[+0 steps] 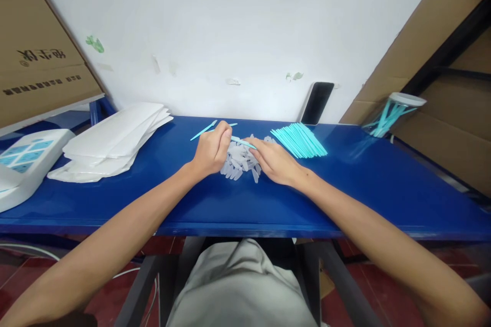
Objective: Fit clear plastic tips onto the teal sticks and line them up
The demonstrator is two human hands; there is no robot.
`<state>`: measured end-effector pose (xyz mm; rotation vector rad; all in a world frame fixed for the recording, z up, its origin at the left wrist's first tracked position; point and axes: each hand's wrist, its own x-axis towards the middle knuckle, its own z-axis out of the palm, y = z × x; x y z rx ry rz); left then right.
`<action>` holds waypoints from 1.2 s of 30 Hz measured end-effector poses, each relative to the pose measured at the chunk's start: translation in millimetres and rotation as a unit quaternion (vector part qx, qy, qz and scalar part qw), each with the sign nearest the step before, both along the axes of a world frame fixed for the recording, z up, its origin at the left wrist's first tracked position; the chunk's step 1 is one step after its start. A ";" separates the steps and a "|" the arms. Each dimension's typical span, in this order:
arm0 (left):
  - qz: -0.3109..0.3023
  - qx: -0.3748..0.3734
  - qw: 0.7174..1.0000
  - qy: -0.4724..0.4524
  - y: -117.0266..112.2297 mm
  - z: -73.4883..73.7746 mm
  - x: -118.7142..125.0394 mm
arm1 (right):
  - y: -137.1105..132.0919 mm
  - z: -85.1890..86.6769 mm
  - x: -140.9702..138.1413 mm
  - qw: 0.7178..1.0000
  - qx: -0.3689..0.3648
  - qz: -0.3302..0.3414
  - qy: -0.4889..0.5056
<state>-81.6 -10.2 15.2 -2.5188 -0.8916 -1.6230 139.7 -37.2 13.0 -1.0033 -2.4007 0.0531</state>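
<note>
My left hand (pixel 213 148) is closed in a fist around a thin turquoise stick (pixel 243 141), shaped like an eyebrow razor. The fingers of my right hand (pixel 276 161) are closed on the stick's other end, which points right. Under and between both hands lies a heap of small translucent plastic covers (pixel 238 161). Just beyond my left fist, more turquoise sticks (pixel 203 131) lie on the blue table (pixel 230 209), partly hidden by the hand. Beyond my right hand, many similar sticks (pixel 299 141) lie side by side in a neat row.
White bags (pixel 111 133) are stacked at the left, beside a white device with blue panels (pixel 28 156). A phone (pixel 317 103) leans against the wall. A clear jar (pixel 391 117) of turquoise sticks stands back right. Cardboard (pixel 42 46) rises at the left.
</note>
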 end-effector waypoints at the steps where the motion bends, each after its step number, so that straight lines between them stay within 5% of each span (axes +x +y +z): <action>1: -0.003 0.000 1.000 -0.007 -0.4 -0.7 0.1 | -0.3 0.0 -1.2 1.000 0.002 0.010 0.019; 6: -0.040 0.000 0.999 -0.019 -2.4 -5.1 1.0 | -2.3 2.3 -4.2 0.994 -0.036 0.058 0.085; 16: -0.100 0.022 0.995 0.020 3.3 -4.6 -3.7 | -11.0 8.0 -6.2 0.997 -0.061 0.018 0.054; 25: -0.084 0.045 0.993 0.069 3.4 -4.7 -4.1 | -10.9 7.1 -5.2 0.999 0.007 -0.007 0.034; 31: -0.076 0.054 0.994 0.055 5.1 -1.8 -7.0 | -6.6 6.7 0.5 0.991 0.053 0.073 0.099; 36: -0.105 0.073 0.988 0.083 8.7 -6.9 -10.2 | -11.5 10.5 -0.1 0.992 0.057 0.100 0.053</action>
